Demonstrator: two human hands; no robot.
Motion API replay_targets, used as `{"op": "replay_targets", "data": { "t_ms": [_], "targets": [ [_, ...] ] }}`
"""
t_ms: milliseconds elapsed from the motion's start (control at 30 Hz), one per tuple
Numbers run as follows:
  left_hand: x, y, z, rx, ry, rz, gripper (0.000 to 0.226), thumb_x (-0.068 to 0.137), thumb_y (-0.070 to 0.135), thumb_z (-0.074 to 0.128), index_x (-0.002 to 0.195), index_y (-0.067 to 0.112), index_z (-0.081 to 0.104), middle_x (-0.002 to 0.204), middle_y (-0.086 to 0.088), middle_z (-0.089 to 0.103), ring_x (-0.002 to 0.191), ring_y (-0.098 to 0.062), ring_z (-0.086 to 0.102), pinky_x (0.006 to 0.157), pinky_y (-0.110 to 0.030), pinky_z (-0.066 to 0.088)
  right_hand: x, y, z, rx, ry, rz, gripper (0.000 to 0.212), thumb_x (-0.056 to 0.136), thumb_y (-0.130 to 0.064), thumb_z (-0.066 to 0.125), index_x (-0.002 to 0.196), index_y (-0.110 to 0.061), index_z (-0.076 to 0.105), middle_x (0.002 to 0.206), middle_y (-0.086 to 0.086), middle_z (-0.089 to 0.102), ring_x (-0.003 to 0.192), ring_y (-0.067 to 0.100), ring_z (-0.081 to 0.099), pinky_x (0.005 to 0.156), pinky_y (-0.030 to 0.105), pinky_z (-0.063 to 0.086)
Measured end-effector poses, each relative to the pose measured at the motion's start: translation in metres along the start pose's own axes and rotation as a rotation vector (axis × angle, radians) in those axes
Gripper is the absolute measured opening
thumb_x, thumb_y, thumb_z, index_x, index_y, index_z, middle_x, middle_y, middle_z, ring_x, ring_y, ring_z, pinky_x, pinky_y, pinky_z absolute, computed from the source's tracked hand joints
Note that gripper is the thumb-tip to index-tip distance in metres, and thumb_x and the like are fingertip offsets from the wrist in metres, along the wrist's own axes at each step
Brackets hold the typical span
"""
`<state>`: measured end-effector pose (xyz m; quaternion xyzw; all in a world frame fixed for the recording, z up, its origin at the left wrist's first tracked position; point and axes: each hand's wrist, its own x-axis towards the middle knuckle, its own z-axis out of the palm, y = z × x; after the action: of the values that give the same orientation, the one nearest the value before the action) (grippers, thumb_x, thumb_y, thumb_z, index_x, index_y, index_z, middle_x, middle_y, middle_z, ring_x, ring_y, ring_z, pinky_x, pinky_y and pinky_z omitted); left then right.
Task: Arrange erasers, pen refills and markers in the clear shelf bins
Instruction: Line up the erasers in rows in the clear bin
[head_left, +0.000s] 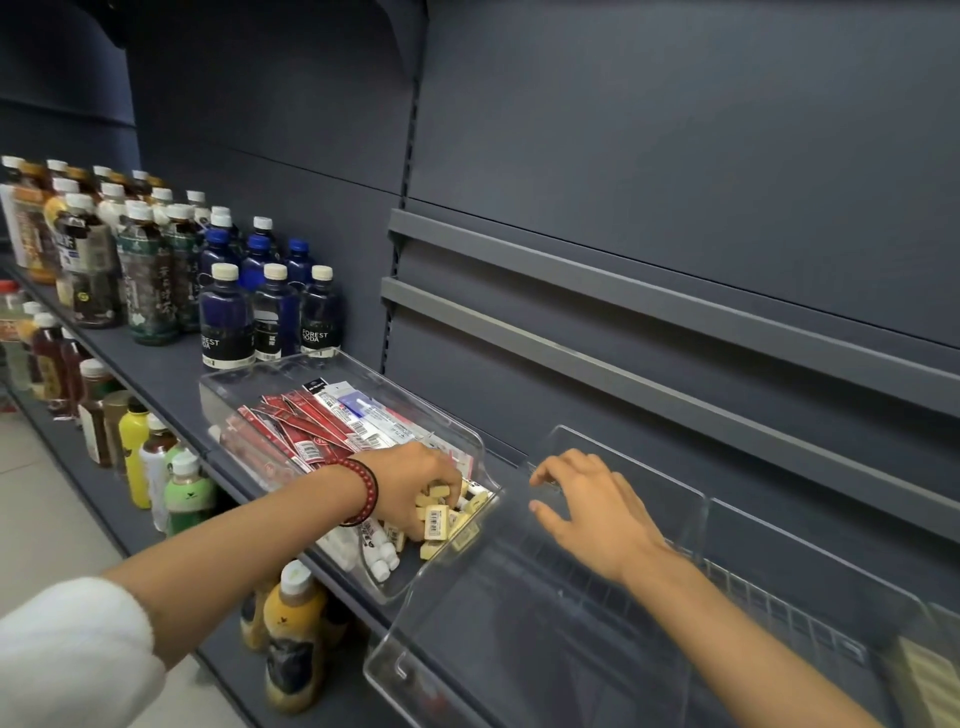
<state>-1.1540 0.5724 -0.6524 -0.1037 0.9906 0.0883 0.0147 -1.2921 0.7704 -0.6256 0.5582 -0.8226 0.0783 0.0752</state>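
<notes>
Head view, one frame. Dark shelf (171, 374) runs from upper left to lower right. Two clear bins sit on it at centre frame.

Full bin (291, 371): refills (306, 431) in red-and-white sleeves lie flat across its upper half. Erasers (437, 519), small cream blocks with barcode labels, are heaped at its lower right corner. Markers (382, 558), white, caps toward the viewer, lie at its lower edge, just left of the erasers.

Empty bin (691, 525): directly right of the full one, walls close or touching; contact cannot be confirmed.

Left hand (421, 480), beaded bracelet (366, 491) at the wrist: fingers curled down into the eraser heap and closed among the blocks. Whether a block is actually pinched cannot be told, since the fingertips are buried.

Right hand (584, 506): fingers spread apart, resting over the empty bin's upper left corner, holding nothing; it appears to steady the bin.

Handling, judged: erasers are light, firm and grippy, so several can go in one scoop, though loose ones may spill. Refill sleeves are thin, slick and bendy; best taken as a bundle at mid-length. Markers are stiff and will roll; grip across the barrels.

Edges and room: bin walls are transparent and easy to clip with the knuckles, and the shared wall must be cleared on any transfer. Both bins overhang the shelf front, so downward push risks tipping. Bottles (270, 312) crowd the upper left. Above and right of the bins, space is open.
</notes>
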Motion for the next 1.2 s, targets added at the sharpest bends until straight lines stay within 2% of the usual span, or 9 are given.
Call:
{"op": "replay_targets", "data": {
  "t_ms": [200, 300, 367, 467, 600, 733, 900, 1033, 1200],
  "targets": [
    [-0.002, -0.007, -0.001, -0.076, 0.142, -0.057, 0.021, 0.066, 0.035, 0.075, 0.082, 0.034, 0.063, 0.095, 0.014, 0.061, 0.09, -0.008, 0.055, 0.08, -0.03, 0.051, 0.003, -0.002, -0.003, 0.011, -0.003, -0.006, 0.027, 0.097, -0.039, 0.049, 0.123, -0.031, 0.051, 0.127, -0.009, 0.048, 0.119, 0.013, 0.043, 0.1, 0.03, 0.035],
    [-0.005, -0.007, -0.002, -0.149, 0.253, -0.121, 0.016, 0.067, 0.029, 0.073, 0.078, 0.034, 0.063, 0.09, 0.014, 0.062, 0.086, -0.009, 0.058, 0.078, -0.03, 0.052, 0.003, -0.002, -0.004, 0.024, -0.006, -0.015, 0.027, 0.096, -0.039, 0.05, 0.122, -0.031, 0.051, 0.126, -0.009, 0.048, 0.119, 0.013, 0.044, 0.1, 0.031, 0.036],
    [-0.006, 0.001, -0.007, -0.28, 0.421, -0.165, 0.013, 0.067, 0.023, 0.072, 0.075, 0.031, 0.065, 0.085, 0.013, 0.062, 0.078, -0.007, 0.059, 0.071, -0.025, 0.053, 0.002, -0.001, -0.009, 0.044, -0.002, -0.033, 0.027, 0.096, -0.04, 0.051, 0.121, -0.031, 0.052, 0.124, -0.01, 0.05, 0.118, 0.013, 0.045, 0.1, 0.031, 0.038],
    [0.0, 0.026, -0.029, -0.554, 0.6, -0.22, 0.015, 0.066, 0.014, 0.074, 0.071, 0.026, 0.067, 0.078, 0.006, 0.066, 0.062, -0.006, 0.057, 0.051, -0.012, 0.046, 0.001, 0.002, -0.029, 0.118, 0.043, -0.055, 0.028, 0.093, -0.045, 0.055, 0.118, -0.032, 0.052, 0.119, -0.013, 0.051, 0.113, 0.009, 0.05, 0.097, 0.031, 0.043],
    [0.016, 0.069, -0.058, -0.735, 0.695, -0.179, 0.013, 0.068, 0.013, 0.072, 0.072, 0.024, 0.068, 0.07, 0.003, 0.065, 0.057, -0.009, 0.054, 0.048, -0.013, 0.045, -0.013, 0.005, -0.06, 0.201, 0.108, -0.061, 0.034, 0.09, -0.049, 0.058, 0.121, -0.037, 0.049, 0.118, -0.019, 0.049, 0.107, 0.003, 0.05, 0.092, 0.031, 0.047],
    [0.039, 0.128, -0.074, -0.946, 0.649, -0.048, 0.012, 0.074, 0.013, 0.073, 0.081, 0.022, 0.068, 0.075, 0.001, 0.065, 0.054, -0.008, 0.057, 0.042, -0.021, 0.048, -0.04, 0.028, -0.086, 0.275, 0.243, -0.001, 0.035, 0.089, -0.046, 0.061, 0.121, -0.041, 0.047, 0.115, -0.023, 0.05, 0.1, 0.0, 0.051, 0.088, 0.027, 0.048],
    [0.076, 0.213, -0.072, -1.173, 0.483, 0.107, 0.01, 0.087, 0.021, 0.068, 0.093, 0.014, 0.062, 0.073, 0.001, 0.06, 0.048, -0.006, 0.056, 0.039, -0.021, 0.046, -0.084, 0.079, -0.107, 0.435, 0.393, 0.152, 0.027, 0.087, -0.031, 0.068, 0.108, -0.038, 0.052, 0.103, -0.022, 0.062, 0.092, -0.001, 0.058, 0.079, 0.025, 0.05],
    [0.102, 0.278, -0.061, -1.183, 0.348, 0.205, 0.025, 0.082, 0.025, 0.073, 0.097, 0.01, 0.06, 0.074, 0.0, 0.061, 0.047, -0.007, 0.056, 0.04, -0.021, 0.046, -0.134, 0.126, -0.115, 0.458, 0.465, 0.285, 0.022, 0.084, -0.03, 0.072, 0.099, -0.033, 0.057, 0.092, -0.019, 0.067, 0.086, -0.001, 0.062, 0.074, 0.025, 0.052],
    [0.128, 0.34, -0.031, -1.093, 0.15, 0.322, 0.036, 0.069, 0.022, 0.083, 0.096, 0.018, 0.06, 0.085, 0.001, 0.065, 0.057, -0.002, 0.058, 0.048, -0.017, 0.049, -0.2, 0.18, -0.105, 0.52, 0.518, 0.466, 0.014, 0.084, -0.025, 0.071, 0.096, -0.03, 0.064, 0.091, -0.016, 0.069, 0.081, -0.001, 0.062, 0.068, 0.015, 0.048]
  ]
}}
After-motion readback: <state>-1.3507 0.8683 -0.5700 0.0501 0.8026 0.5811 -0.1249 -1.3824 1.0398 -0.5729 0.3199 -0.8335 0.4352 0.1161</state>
